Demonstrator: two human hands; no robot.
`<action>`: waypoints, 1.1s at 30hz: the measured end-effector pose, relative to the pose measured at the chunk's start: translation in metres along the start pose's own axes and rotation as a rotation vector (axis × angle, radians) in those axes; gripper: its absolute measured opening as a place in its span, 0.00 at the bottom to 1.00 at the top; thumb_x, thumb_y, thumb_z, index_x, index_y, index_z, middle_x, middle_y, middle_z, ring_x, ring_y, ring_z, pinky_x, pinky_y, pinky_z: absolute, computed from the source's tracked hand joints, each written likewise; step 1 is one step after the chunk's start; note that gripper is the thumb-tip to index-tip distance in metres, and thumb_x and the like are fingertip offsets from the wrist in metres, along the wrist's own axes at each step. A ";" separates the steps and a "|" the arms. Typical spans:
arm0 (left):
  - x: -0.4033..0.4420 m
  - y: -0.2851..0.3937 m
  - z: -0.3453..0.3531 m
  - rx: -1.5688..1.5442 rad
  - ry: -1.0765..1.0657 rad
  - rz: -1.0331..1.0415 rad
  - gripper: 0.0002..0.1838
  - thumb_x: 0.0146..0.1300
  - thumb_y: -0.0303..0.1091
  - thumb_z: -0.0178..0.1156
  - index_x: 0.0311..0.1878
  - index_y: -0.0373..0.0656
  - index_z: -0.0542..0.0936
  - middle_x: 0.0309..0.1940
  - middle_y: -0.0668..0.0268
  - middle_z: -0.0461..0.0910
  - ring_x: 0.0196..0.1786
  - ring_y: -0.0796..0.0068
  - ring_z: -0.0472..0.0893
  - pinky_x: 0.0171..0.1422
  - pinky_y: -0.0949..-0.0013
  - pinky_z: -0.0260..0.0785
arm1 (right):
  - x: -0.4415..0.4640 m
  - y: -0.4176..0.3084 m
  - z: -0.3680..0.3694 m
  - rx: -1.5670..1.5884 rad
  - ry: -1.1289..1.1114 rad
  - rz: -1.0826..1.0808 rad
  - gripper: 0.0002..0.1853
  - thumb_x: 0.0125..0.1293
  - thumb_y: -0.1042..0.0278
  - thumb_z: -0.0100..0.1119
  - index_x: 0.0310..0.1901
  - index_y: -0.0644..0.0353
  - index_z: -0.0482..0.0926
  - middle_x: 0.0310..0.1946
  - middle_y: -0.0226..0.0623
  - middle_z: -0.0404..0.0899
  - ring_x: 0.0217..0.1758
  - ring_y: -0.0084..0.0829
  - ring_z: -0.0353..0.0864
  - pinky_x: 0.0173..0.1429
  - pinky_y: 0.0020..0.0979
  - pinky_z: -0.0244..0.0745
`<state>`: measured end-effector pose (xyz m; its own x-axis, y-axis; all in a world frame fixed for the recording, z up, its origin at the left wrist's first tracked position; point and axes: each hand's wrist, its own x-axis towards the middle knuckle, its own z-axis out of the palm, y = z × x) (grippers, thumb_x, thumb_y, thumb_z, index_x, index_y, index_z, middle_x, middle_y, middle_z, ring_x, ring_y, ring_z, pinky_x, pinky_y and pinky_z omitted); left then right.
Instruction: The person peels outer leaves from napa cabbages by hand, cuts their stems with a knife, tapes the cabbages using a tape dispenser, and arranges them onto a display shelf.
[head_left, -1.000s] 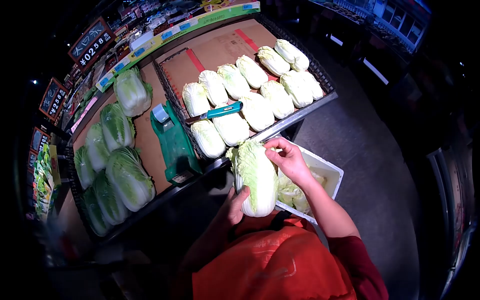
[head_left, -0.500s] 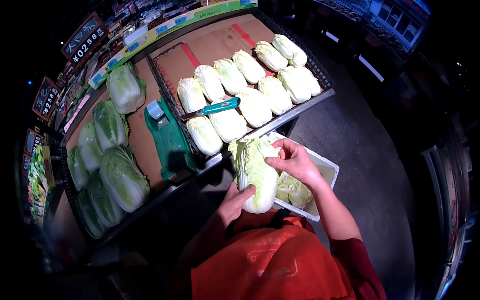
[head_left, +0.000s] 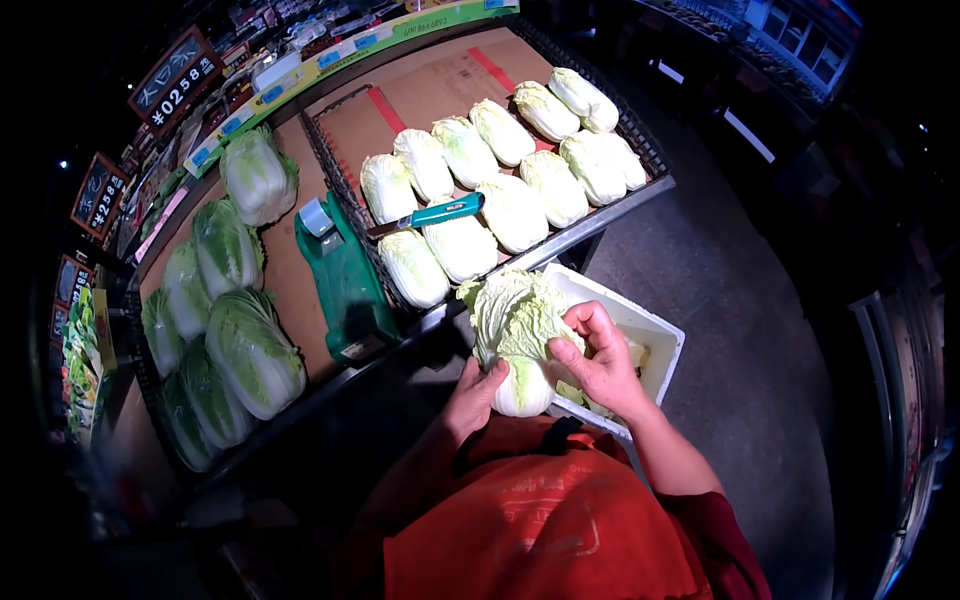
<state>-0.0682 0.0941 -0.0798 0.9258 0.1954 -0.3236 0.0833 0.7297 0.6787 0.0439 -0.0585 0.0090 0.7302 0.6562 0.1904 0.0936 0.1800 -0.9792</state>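
A napa cabbage (head_left: pixel 522 392) is held upright in front of the red apron, its white base pointing down toward me. My left hand (head_left: pixel 472 400) supports it from the left side, with the thumb against the base. On the right, my right hand (head_left: pixel 606 368) pinches a crinkled outer leaf (head_left: pixel 540 322) between thumb and fingers. That leaf is bent away from the head and covers part of it. Below and behind stands a white bin (head_left: pixel 660 365) with loose leaves inside, partly hidden by the cabbage and my right hand.
Trimmed napa cabbages (head_left: pixel 515 215) line a black-edged tray, with a green-handled knife (head_left: pixel 440 212) lying across two. Greener cabbages (head_left: pixel 250 350) sit at the left. Between them is a green tape dispenser (head_left: pixel 345 280). A metal stand edge (head_left: pixel 635 205) borders the bin.
My right hand has pulled the outer leaf down and away from the cabbage, so it now folds outward. My left hand keeps its hold.
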 end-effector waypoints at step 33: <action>0.006 0.019 0.059 -0.268 -0.113 0.042 0.36 0.66 0.61 0.39 0.69 0.46 0.57 0.64 0.63 0.66 0.64 0.62 0.68 0.67 0.52 0.60 | -0.066 -0.016 -0.048 0.391 0.594 -0.059 0.03 0.57 0.70 0.43 0.32 0.56 0.63 0.25 0.28 0.67 0.28 0.19 0.68 0.35 0.20 0.65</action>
<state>-0.0397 0.0702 -0.0299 0.9627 0.1660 -0.2136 -0.0423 0.8723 0.4871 0.0267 -0.1394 0.0091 0.9871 0.1470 0.0630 -0.0240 0.5256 -0.8504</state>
